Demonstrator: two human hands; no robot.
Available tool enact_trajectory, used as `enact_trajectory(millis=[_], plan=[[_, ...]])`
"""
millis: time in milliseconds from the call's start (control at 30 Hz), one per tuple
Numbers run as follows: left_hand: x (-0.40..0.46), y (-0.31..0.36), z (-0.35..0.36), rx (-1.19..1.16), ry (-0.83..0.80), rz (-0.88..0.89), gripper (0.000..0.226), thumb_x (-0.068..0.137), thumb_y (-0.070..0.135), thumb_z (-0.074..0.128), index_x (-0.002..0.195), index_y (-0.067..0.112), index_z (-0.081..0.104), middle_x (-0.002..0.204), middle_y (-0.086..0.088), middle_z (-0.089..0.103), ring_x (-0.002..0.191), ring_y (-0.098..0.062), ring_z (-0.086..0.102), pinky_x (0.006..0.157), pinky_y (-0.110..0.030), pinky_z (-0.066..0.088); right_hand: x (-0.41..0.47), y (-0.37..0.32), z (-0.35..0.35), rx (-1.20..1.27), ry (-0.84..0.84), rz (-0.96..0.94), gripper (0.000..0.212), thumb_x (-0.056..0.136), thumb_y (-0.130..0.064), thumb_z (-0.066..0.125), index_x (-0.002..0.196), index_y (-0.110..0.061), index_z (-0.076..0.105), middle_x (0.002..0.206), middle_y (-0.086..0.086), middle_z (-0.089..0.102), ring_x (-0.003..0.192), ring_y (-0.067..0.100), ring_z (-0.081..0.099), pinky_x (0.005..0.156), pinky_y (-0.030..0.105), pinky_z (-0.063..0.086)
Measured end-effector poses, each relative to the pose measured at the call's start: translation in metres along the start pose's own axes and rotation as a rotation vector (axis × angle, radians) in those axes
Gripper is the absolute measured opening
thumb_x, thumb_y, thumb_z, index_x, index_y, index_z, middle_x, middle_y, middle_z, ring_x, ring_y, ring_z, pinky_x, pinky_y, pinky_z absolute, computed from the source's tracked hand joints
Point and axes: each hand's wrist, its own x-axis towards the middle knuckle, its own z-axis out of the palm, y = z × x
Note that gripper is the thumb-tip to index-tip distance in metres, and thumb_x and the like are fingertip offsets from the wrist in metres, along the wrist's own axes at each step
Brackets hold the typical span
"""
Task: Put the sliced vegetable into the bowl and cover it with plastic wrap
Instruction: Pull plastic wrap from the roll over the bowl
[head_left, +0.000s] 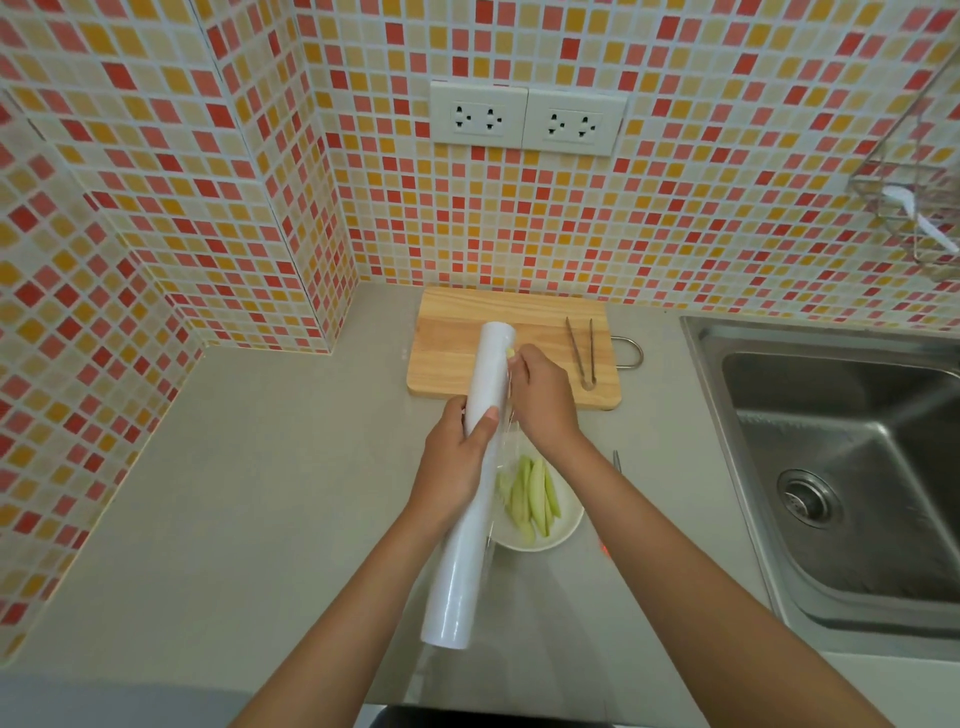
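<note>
A long white roll of plastic wrap (470, 499) is held lengthwise above the counter. My left hand (457, 460) grips the roll around its middle. My right hand (543, 397) pinches the loose edge of clear film at the roll's right side, near its far end. Below and right of the roll sits a white bowl (563, 530) with several pale green vegetable slices (535, 499) in it. The roll and my right forearm hide part of the bowl.
A wooden cutting board (467, 343) lies by the tiled wall, with metal tongs (584, 351) on its right side. A steel sink (841, 467) fills the right. A thin metal tool (616, 460) pokes out behind my right forearm. A wire rack (914, 208) hangs on the wall.
</note>
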Motion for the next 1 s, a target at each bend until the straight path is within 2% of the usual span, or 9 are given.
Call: enact_trajectory(millis=[133, 200, 300, 400, 567, 733, 800, 900, 1000], plan=[[-0.002, -0.001, -0.004, 0.022, 0.004, 0.005, 0.016, 0.094, 0.042, 0.051, 0.092, 0.026, 0.053, 0.085, 0.007, 0.061, 0.072, -0.008, 0.057, 0.062, -0.023, 0.042, 0.001, 0.004, -0.002, 0.244, 0.034, 0.138, 0.032, 0.099, -0.01, 0.034, 0.067, -0.011, 0.038, 0.063, 0.02, 0.052, 0.05, 0.027, 0.051, 0.049, 0.037, 0.045], [-0.003, -0.001, -0.005, 0.039, 0.007, 0.004, 0.011, 0.094, 0.043, 0.051, 0.093, 0.031, 0.052, 0.089, 0.012, 0.062, 0.073, -0.001, 0.058, 0.062, -0.021, 0.041, 0.001, 0.006, -0.003, 0.441, 0.019, 0.253, 0.031, 0.099, -0.012, 0.034, 0.069, -0.008, 0.042, 0.061, 0.022, 0.054, 0.044, 0.027, 0.053, 0.047, 0.036, 0.047], [-0.004, -0.002, -0.007, 0.06, 0.014, 0.012, 0.015, 0.094, 0.043, 0.051, 0.105, 0.032, 0.051, 0.094, 0.017, 0.062, 0.083, 0.003, 0.06, 0.067, -0.023, 0.043, 0.009, 0.001, -0.009, 0.691, -0.065, 0.461, 0.041, 0.099, -0.041, 0.037, 0.076, -0.01, 0.049, 0.053, 0.01, 0.052, 0.033, 0.019, 0.051, 0.038, 0.026, 0.046], [-0.006, -0.004, -0.006, 0.119, 0.008, 0.032, 0.027, 0.094, 0.044, 0.05, 0.115, 0.026, 0.052, 0.101, 0.018, 0.062, 0.093, -0.006, 0.061, 0.078, -0.03, 0.048, 0.018, -0.002, -0.013, 0.492, -0.143, 0.417, 0.051, 0.091, -0.059, 0.045, 0.074, -0.012, 0.051, 0.052, 0.004, 0.049, 0.033, 0.016, 0.05, 0.037, 0.023, 0.045], [-0.006, -0.004, -0.003, 0.154, 0.013, 0.036, 0.026, 0.094, 0.045, 0.049, 0.113, 0.027, 0.051, 0.1, 0.015, 0.062, 0.092, -0.008, 0.061, 0.08, -0.034, 0.049, 0.015, 0.0, -0.007, 0.342, -0.085, 0.159, 0.03, 0.097, -0.02, 0.049, 0.069, -0.011, 0.042, 0.054, 0.006, 0.043, 0.038, 0.015, 0.044, 0.036, 0.021, 0.039], [-0.002, -0.004, -0.01, 0.08, 0.03, 0.034, 0.014, 0.095, 0.043, 0.049, 0.098, 0.03, 0.052, 0.086, 0.014, 0.06, 0.069, 0.007, 0.057, 0.06, -0.018, 0.042, 0.015, 0.0, -0.015, 0.57, -0.017, 0.34, 0.028, 0.098, -0.01, 0.041, 0.07, -0.011, 0.042, 0.05, 0.012, 0.052, 0.035, 0.022, 0.053, 0.035, 0.02, 0.04], [0.001, -0.002, -0.012, 0.005, 0.03, 0.009, 0.016, 0.095, 0.043, 0.049, 0.097, 0.028, 0.054, 0.083, 0.013, 0.06, 0.064, 0.009, 0.055, 0.058, -0.013, 0.04, 0.013, -0.001, -0.018, 0.685, -0.038, 0.442, 0.028, 0.1, -0.023, 0.04, 0.076, -0.009, 0.045, 0.048, 0.008, 0.054, 0.034, 0.022, 0.054, 0.036, 0.022, 0.042], [0.005, 0.002, -0.015, -0.083, 0.056, -0.037, 0.02, 0.095, 0.045, 0.048, 0.092, 0.026, 0.056, 0.081, 0.012, 0.06, 0.063, 0.008, 0.056, 0.06, -0.018, 0.041, 0.005, -0.001, -0.021, 0.731, -0.208, 0.589, 0.054, 0.093, -0.059, 0.04, 0.086, -0.007, 0.053, 0.058, 0.009, 0.06, 0.039, 0.022, 0.056, 0.039, 0.025, 0.045], [0.008, 0.006, -0.017, -0.119, 0.061, -0.052, 0.027, 0.093, 0.048, 0.048, 0.088, 0.022, 0.056, 0.08, 0.001, 0.061, 0.072, -0.013, 0.062, 0.069, -0.038, 0.049, -0.015, 0.003, -0.02, 0.687, -0.453, 0.557, 0.059, 0.088, -0.065, 0.044, 0.083, -0.009, 0.061, 0.066, 0.008, 0.061, 0.048, 0.021, 0.058, 0.042, 0.023, 0.041]])
